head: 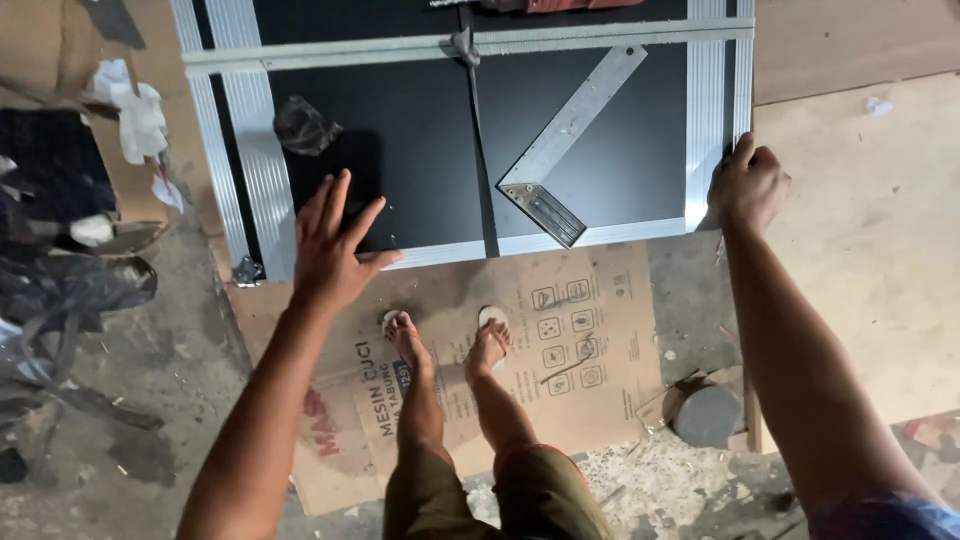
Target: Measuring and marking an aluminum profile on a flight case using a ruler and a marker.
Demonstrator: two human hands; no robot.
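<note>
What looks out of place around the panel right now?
A metal square lies loose and askew on the black panel. Crumpled plastic sits near its left frame, and sawdust litters the floor.

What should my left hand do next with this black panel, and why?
Probably lower the left hand flat onto the black panel near its front aluminium edge. The right hand already has a grip on the panel's right edge, while the left, fingers spread, looks just over the surface, so only one side appears steadied. The metal square lies loose on top.
</note>
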